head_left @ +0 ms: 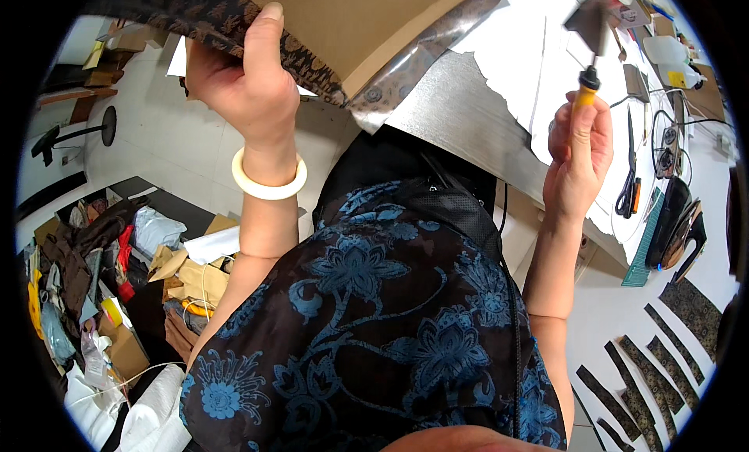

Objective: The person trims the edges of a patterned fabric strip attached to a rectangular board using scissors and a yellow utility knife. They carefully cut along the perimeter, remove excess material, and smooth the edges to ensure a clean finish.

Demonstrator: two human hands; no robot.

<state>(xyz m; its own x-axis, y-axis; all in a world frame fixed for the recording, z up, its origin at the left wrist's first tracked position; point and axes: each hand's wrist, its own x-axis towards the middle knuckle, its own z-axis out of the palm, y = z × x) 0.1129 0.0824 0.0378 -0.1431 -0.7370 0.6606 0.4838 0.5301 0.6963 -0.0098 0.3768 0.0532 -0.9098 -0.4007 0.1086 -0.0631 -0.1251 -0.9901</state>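
My left hand (pixel 257 85) grips the edge of a brown board (pixel 343 30), thumb on top and fingers hidden beneath. Dark fabric with a bronze flower pattern (pixel 308 60) runs along that edge. A shiny, clear-looking flap with a similar pattern (pixel 421 50) lies along the board's right side. In my right hand (pixel 579 151) is a scraper (pixel 588 83), held upright by its yellow and black handle. Its dark, wide blade points away from me and is smeared by motion. The scraper is apart from the board, over the right side of the table.
Torn-edged white paper (pixel 519 58) covers part of the grey table (pixel 441 93). Black scissors (pixel 626 175), a green ruler-like strip (pixel 644 241) and a white bottle (pixel 667 52) lie right. Patterned fabric strips (pixel 640 374) sit lower right. Scraps and bags (pixel 101 288) heap at left.
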